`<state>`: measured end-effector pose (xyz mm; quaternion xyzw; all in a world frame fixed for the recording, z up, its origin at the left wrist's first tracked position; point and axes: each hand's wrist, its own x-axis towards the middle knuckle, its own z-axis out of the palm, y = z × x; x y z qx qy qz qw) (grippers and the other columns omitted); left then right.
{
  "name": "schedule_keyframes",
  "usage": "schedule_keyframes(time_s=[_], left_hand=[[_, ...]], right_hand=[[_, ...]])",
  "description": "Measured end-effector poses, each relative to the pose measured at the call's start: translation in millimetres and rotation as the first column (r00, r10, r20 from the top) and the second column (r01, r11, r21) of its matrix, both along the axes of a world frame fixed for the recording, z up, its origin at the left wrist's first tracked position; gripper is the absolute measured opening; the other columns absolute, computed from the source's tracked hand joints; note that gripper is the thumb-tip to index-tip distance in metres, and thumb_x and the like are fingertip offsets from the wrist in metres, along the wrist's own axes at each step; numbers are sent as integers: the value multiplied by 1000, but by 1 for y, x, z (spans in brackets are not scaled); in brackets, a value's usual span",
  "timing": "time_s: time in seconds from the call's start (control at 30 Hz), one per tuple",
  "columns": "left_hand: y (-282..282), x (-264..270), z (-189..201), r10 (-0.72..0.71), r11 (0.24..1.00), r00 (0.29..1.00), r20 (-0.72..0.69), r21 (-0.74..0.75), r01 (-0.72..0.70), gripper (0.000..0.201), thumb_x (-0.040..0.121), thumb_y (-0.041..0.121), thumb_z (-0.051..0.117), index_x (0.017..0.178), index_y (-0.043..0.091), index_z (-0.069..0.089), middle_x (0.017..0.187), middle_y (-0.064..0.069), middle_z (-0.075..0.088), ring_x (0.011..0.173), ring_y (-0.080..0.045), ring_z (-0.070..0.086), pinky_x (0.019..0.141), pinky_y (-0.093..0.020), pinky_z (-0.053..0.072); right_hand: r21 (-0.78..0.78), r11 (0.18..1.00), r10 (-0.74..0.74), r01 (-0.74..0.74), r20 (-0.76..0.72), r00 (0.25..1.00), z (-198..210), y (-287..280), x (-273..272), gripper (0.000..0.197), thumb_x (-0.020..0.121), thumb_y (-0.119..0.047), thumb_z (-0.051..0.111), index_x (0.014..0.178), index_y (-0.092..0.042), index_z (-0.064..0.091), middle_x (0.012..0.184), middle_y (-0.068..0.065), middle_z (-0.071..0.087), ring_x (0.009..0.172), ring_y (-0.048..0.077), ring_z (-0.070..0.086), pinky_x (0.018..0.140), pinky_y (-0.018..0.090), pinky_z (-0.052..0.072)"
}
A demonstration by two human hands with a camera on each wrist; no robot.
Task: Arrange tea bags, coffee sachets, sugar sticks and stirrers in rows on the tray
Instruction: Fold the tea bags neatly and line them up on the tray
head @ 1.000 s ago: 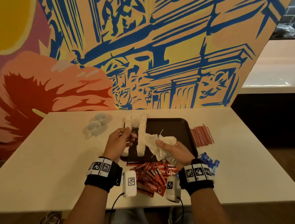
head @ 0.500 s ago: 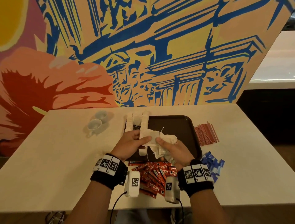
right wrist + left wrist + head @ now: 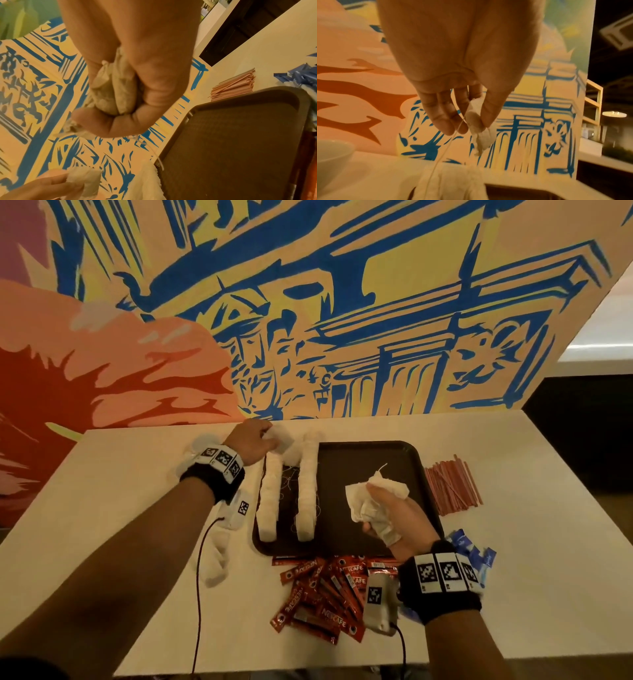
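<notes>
Up at the far end of the tray (image 3: 370, 446) your left hand (image 3: 251, 440), a moment ago down by the bunch, now pinches one tea bag (image 3: 476, 125) over the left row, right hand (image 3: 394, 518) fisted round the spare tea bags (image 3: 373, 501), so that row's about to grow.

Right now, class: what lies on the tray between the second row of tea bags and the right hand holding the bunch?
Nothing: the head view shows bare dark tray between that row and the right hand gripping the bunch.
</notes>
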<state>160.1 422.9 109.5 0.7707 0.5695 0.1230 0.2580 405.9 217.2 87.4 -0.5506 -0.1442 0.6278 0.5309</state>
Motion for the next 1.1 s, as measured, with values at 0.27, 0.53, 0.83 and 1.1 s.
schedule_keyframes(time_s=[0.27,0.53,0.83,1.1], left_hand=[[61,10,-66,-97,991,976,-193,-107,77,23,94,25,66,111,10,69,98,-8,60,102,-34,61,75,-29,36],[92,29,-99,-216,969,906,-364,-197,152,46,96,28,65,138,11,58,144,-11,54,126,-32,53,102,-37,44],[101,39,-111,-228,970,888,-400,-175,170,42,97,26,62,138,18,57,145,-8,52,129,-31,52,107,-39,42],[99,37,-110,-77,996,965,-252,17,84,21,96,22,61,117,20,58,118,-8,56,107,-29,57,94,-44,48]], right_hand=[[-74,996,53,-42,146,988,-13,10,13,39,93,-37,69,113,-4,68,91,17,73,63,21,66,55,28,52],[-65,997,62,-51,169,984,-18,23,9,33,94,-33,65,109,-3,67,82,15,73,61,22,62,59,33,47],[-78,993,98,-89,114,989,-24,30,4,37,96,-32,64,116,-1,66,92,18,72,65,24,59,61,32,46],[-69,990,129,-122,103,986,-27,32,1,33,97,-31,62,112,-2,67,88,17,72,66,25,59,60,32,46]])
